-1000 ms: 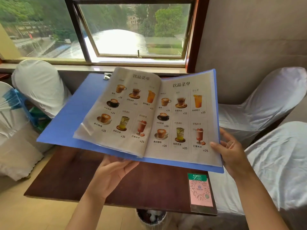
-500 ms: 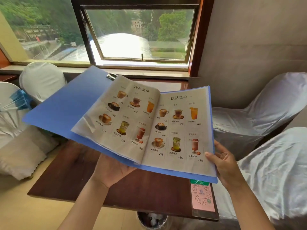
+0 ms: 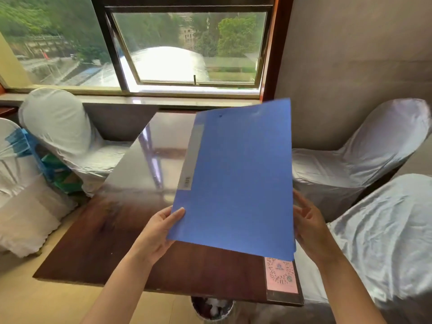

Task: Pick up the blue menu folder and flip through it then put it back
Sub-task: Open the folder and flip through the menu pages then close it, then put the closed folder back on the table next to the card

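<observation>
The blue menu folder is closed and held above the dark wooden table, its plain cover facing me, spine with a grey label strip on the left. My left hand grips its lower left corner, thumb on the cover. My right hand is at the folder's right edge near the lower corner, fingers spread along and behind the edge. The menu pages are hidden inside.
A pink QR-code card lies at the table's near right corner. White-covered chairs stand at the left and right. A waste bin sits under the table's near edge. The window is behind the table.
The folder was open with drink pages showing; its left cover has swung over to the right and it is now closed. My left hand moved from under the folder to its lower left corner.
</observation>
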Action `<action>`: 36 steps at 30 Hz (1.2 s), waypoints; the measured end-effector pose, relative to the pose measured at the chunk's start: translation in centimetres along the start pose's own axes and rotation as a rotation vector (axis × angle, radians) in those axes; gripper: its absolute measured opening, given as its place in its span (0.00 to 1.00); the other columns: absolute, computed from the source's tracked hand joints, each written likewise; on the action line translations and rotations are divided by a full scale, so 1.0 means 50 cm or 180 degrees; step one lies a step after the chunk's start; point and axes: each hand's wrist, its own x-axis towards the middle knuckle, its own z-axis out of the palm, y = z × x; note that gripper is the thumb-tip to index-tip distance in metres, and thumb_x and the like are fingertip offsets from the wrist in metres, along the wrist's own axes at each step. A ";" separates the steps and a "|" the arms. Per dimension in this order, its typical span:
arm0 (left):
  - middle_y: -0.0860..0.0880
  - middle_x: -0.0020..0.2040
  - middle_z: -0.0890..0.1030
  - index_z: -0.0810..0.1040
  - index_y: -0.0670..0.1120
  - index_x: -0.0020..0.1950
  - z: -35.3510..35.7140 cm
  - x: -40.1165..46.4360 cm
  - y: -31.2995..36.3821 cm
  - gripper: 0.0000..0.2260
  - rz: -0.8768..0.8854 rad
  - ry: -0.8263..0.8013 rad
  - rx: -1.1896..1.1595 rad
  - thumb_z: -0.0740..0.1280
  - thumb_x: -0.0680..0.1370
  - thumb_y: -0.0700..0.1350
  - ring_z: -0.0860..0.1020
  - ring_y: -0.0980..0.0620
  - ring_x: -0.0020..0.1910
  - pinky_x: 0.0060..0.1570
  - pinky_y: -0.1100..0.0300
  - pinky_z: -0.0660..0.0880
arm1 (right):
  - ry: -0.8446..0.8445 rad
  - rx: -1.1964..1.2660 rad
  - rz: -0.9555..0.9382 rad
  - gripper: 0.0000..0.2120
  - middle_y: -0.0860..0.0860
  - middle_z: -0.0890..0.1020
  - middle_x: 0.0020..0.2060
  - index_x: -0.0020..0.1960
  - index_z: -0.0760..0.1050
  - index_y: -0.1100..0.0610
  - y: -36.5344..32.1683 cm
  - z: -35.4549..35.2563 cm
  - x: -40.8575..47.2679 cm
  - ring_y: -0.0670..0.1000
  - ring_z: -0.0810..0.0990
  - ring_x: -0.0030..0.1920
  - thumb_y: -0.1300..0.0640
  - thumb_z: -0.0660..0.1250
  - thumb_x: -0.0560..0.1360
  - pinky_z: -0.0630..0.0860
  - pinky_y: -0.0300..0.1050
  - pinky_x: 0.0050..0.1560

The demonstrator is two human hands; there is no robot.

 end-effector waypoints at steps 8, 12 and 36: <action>0.49 0.40 0.87 0.79 0.42 0.50 0.039 0.005 -0.025 0.06 0.0453 0.0620 0.0098 0.63 0.77 0.40 0.85 0.51 0.38 0.33 0.62 0.81 | 0.0079 -0.0355 0.0186 0.15 0.51 0.83 0.52 0.60 0.73 0.53 -0.014 0.016 0.002 0.54 0.84 0.50 0.53 0.65 0.74 0.81 0.43 0.39; 0.49 0.41 0.87 0.78 0.43 0.52 0.038 0.004 -0.047 0.08 0.0565 0.0748 0.0125 0.65 0.76 0.45 0.85 0.50 0.40 0.33 0.62 0.81 | 0.0309 -0.0878 0.0267 0.14 0.50 0.83 0.53 0.59 0.75 0.53 -0.001 0.011 0.006 0.52 0.83 0.50 0.60 0.66 0.75 0.81 0.40 0.37; 0.51 0.46 0.76 0.71 0.48 0.50 -0.130 0.114 -0.348 0.07 -0.1183 0.0770 0.4210 0.62 0.78 0.51 0.76 0.49 0.45 0.47 0.49 0.75 | 0.0092 -0.4579 0.1453 0.09 0.55 0.81 0.45 0.48 0.76 0.57 0.371 -0.009 0.052 0.58 0.75 0.50 0.52 0.62 0.75 0.65 0.53 0.55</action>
